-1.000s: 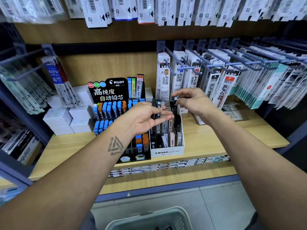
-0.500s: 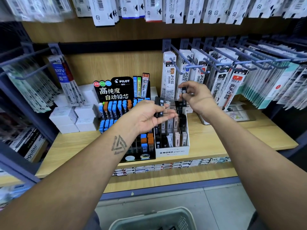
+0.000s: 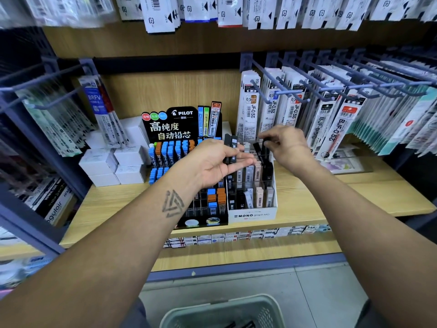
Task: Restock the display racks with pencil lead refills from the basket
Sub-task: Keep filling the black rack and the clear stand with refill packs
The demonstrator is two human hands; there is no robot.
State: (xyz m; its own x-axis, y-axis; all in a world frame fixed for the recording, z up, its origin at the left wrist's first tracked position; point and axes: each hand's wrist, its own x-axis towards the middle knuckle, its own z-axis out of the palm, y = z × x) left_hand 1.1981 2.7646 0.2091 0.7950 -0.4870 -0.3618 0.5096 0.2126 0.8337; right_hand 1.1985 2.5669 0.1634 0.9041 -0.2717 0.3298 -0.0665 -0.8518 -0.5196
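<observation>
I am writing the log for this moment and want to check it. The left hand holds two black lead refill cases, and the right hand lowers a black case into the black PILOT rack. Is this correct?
One detail is wrong. The right hand lowers its black case into the white MONO rack, not the black PILOT rack beside it, as the head view shows. The left hand does hold two black lead refill cases.

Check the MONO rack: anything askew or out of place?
Mostly tidy. One black refill case near the back of the white MONO rack leans diagonally, just below the right hand. The left hand holds two black cases.
</observation>
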